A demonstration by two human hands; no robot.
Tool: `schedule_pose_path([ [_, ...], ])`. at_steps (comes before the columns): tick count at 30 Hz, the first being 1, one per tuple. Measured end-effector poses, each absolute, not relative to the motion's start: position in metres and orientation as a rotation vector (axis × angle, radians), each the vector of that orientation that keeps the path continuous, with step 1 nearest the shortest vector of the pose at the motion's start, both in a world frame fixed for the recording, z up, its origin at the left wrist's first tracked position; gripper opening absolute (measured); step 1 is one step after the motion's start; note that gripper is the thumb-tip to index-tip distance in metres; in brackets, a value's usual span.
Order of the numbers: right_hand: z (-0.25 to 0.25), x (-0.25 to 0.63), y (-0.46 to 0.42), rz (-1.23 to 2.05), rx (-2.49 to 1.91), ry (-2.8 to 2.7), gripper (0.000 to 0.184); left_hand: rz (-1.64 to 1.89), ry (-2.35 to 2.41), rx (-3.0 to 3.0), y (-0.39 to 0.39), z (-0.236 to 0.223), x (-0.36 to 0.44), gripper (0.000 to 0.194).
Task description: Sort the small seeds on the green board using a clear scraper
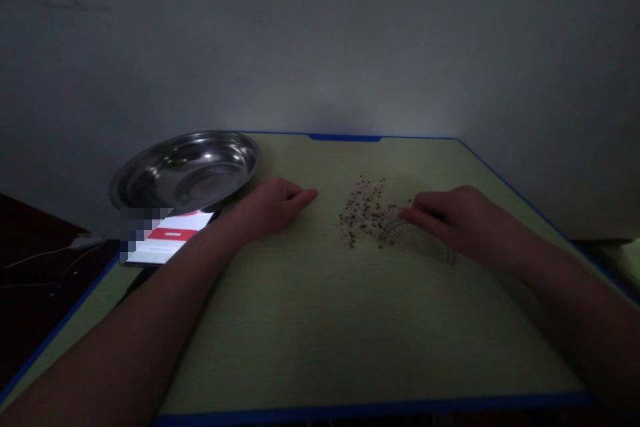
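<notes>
A loose heap of small pale grains mixed with dark ones point(367, 210) lies spread on the light green tabletop point(300, 320). To the left of the heap, my left hand point(277, 207) rests on the table, fingers curled in and thumb stretched toward the grains; its palm is hidden. My right hand point(453, 217) is at the heap's right edge, thumb and forefinger pinched together. Whatever sits between those fingertips is too small and dim to name. Beneath the right hand lies a clear, see-through item with a ridged edge point(427, 247), its kind not clear.
A wide stainless steel basin point(200, 170) stands at the back left, behind my left wrist. Partly under my left forearm, a phone or tablet with a lit screen point(170, 237) lies near the basin. Blue edging point(345, 138) borders the table, and a grey wall point(350, 33) rises behind it.
</notes>
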State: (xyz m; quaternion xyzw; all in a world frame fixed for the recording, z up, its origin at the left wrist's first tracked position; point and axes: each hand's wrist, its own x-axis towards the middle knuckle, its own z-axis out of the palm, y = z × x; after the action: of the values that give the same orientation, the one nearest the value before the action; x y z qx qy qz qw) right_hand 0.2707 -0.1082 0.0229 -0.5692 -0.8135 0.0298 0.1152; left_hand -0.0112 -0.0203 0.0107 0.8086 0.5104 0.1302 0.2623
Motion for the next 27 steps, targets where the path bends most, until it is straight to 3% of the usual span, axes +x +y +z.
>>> schedule_pose_path([
  [8, 0.023, 0.262, -0.114, 0.229, -1.506, -2.481, 0.043, 0.33, 1.397, 2.17, -0.02, 0.009, -0.012, 0.053],
  [27, 0.012, 0.243, -0.117, 0.093, -1.378, -2.491, 0.041, 0.331, 1.377, 2.21, -0.019, 0.008, -0.012, 0.053],
])
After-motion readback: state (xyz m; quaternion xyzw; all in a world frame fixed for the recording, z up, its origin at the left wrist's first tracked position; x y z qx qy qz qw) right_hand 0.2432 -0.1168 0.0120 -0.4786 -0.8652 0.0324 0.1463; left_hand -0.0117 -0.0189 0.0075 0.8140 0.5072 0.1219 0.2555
